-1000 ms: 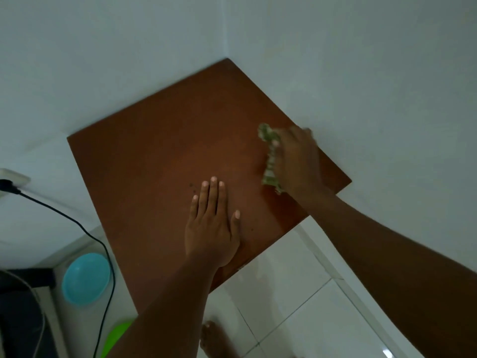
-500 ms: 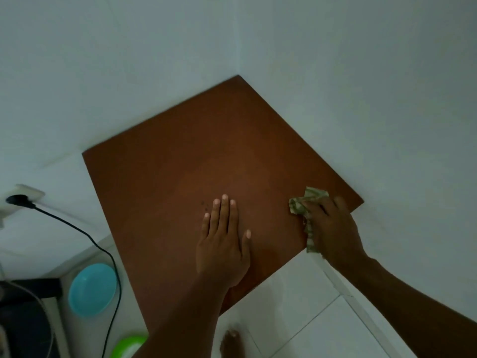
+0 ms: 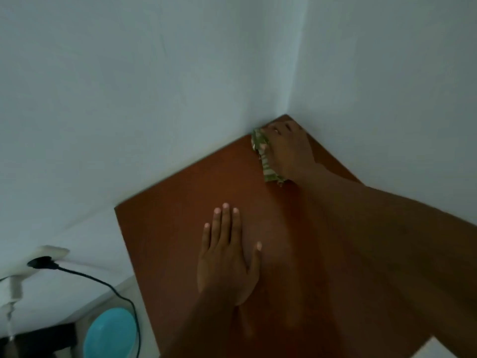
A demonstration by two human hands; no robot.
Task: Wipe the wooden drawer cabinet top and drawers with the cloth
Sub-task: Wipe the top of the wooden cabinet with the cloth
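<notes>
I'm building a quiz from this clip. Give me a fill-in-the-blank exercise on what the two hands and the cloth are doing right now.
1. The green cloth is held under the ____ hand.
2. The left hand lies ____ on the cabinet top, holding nothing.
3. The cloth is at the top's far corner, where the two ____ meet.
4. A ____ bowl sits on the floor left of the cabinet.

Missing words: right; flat; walls; blue

The cabinet top is a flat, reddish-brown wooden panel with a smooth, matte face, set into the corner where two pale walls meet. Only the top shows; the drawers are out of view. The cloth is green and patterned, crumpled into a long bunch, lying on the panel at its far corner, touching the wall.
</notes>
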